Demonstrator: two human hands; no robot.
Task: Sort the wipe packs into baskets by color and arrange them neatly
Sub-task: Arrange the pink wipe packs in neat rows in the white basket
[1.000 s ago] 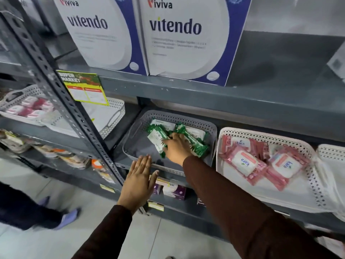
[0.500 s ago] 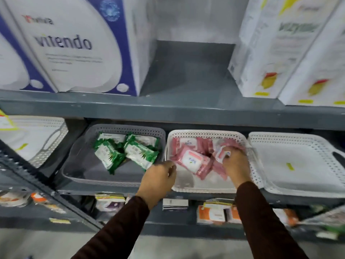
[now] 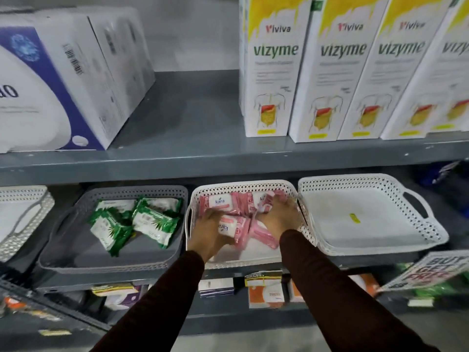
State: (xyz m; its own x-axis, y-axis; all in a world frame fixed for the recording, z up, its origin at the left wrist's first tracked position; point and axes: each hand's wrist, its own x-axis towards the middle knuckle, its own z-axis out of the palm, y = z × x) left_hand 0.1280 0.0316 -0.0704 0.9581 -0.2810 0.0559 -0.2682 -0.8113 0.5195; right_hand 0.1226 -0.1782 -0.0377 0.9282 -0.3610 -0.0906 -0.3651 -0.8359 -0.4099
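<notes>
Your left hand (image 3: 209, 231) curls around a pink wipe pack (image 3: 229, 228) marked "kara"; your right hand (image 3: 278, 218) grips another pink pack (image 3: 264, 203), both inside the white basket (image 3: 243, 261). Green packs (image 3: 132, 221) lie left of your hands; "Viviva vizyme" cartons (image 3: 275, 69) stand above.

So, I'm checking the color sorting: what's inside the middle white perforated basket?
The white perforated basket holds only pink wipe packs, several overlapping. Both hands, left and right, rest on them, covering some packs and much of the basket floor, so the count is unclear.

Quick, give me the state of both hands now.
Left hand: closed on a pink wipe pack.
Right hand: on the pink packs; grip cannot be told.
</notes>
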